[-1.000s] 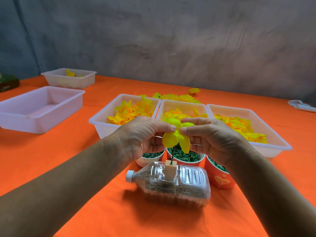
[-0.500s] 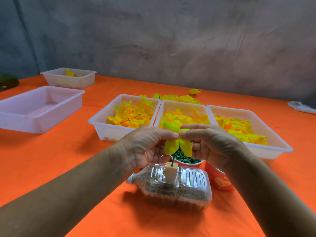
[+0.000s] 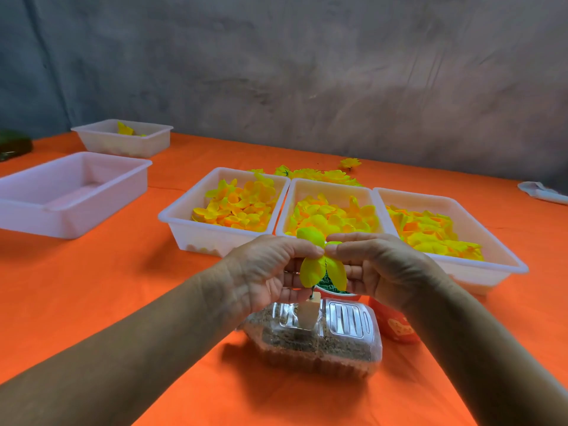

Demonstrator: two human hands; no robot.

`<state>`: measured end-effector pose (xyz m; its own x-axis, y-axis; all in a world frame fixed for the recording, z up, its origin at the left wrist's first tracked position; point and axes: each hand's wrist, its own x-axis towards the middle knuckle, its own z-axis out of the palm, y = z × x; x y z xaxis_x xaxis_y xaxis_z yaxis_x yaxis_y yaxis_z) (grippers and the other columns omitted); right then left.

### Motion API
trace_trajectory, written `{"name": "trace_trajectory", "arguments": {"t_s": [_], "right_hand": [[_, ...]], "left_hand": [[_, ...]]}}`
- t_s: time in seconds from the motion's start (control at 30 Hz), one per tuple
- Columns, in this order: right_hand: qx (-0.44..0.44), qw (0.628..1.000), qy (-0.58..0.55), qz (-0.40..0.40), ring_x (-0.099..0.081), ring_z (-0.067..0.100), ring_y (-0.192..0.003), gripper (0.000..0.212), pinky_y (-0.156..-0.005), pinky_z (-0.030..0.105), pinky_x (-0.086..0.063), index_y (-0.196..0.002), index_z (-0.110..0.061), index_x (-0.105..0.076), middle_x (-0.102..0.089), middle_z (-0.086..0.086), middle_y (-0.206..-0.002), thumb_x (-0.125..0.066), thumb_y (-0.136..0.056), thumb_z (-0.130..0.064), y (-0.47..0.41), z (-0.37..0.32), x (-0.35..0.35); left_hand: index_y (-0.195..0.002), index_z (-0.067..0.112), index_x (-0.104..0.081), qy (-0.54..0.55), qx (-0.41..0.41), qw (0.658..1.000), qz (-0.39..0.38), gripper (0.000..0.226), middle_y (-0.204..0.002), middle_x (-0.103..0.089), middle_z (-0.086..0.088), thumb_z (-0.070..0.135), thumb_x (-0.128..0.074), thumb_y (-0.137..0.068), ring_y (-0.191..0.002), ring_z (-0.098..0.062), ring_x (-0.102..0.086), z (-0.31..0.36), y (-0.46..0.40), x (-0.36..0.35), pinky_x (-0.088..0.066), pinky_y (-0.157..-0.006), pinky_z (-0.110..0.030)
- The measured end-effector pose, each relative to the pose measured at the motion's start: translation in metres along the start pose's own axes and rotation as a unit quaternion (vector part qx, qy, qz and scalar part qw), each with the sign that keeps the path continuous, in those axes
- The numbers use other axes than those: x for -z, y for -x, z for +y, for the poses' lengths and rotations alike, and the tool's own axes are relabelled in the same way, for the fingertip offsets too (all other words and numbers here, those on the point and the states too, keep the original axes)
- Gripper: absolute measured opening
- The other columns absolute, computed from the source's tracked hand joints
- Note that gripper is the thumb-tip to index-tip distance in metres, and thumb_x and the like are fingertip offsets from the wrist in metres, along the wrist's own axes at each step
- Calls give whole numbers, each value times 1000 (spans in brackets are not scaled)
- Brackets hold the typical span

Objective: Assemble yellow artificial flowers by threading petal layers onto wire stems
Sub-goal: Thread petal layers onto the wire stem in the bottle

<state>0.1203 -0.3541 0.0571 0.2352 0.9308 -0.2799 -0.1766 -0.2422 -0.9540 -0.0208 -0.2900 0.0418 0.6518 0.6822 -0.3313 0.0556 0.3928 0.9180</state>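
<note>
I see a big orange desk [image 3: 92,302]. Three white trays [image 3: 215,238] of yellow petals sit side by side on it. Near me lies a clear bottle [image 3: 316,336] with brown stuff inside. The left hand [image 3: 264,272] and right hand [image 3: 378,269] both pinch one yellow petal layer [image 3: 310,269], held just above the bottle. A thin stem [image 3: 312,294] pokes down under it.

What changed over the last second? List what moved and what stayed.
Both hands, left hand and right hand, still pinching the yellow petal layer, carried it down toward the beige block on the sand-filled bottle; the gap to the block has narrowed. Nothing was let go. The bottle, the three petal trays and the cups stayed put.
</note>
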Motion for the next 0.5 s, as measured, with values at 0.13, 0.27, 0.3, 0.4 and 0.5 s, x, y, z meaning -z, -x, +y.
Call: {"name": "trace_trajectory", "arguments": {"t_s": [0.13,0.27,0.3,0.4,0.5], "right_hand": [[-4,1000,-12,3,-64,16,-49,24,-50,24,-53,-98,-5,-62,-70,13,-70,-66,-75,3,0,2,-1],[11,999,-50,14,-64,13,-47,24,-43,21,-51,-94,-7,-61,-70,8,-63,-66,-71,1,1,-5,2],[17,998,-58,16,-64,12,-46,26,-42,20,-50,-94,-8,-61,-70,6,-62,-66,-69,-1,1,-8,4],[31,997,-72,18,-61,7,-44,24,-44,17,-50,-91,-12,-59,-68,1,-57,-64,-69,-4,2,-13,8],[41,997,-70,14,-60,7,-43,33,-45,16,-49,-89,-13,-59,-67,-1,-57,-65,-57,-8,1,-16,6]], "left_hand": [[-85,14,-63,3,-11,1000,4,2,-53,-62,1,16,-63,-85,-42,-8,-56,-1,1,0,-48,-43,-19],[-77,13,-63,19,-27,999,21,22,-56,-63,0,30,-58,-90,-39,-9,-53,1,1,4,-47,-43,-18],[-75,13,-62,25,-30,999,25,25,-56,-63,0,30,-55,-92,-39,-9,-53,2,2,5,-47,-43,-18],[-75,13,-62,20,-57,998,26,17,-59,-63,-2,18,-58,-91,-41,-10,-53,1,3,6,-47,-44,-19],[-79,12,-63,23,-65,997,22,7,-57,-64,-3,10,-63,-86,-40,-10,-53,-1,3,4,-47,-42,-19]]}}
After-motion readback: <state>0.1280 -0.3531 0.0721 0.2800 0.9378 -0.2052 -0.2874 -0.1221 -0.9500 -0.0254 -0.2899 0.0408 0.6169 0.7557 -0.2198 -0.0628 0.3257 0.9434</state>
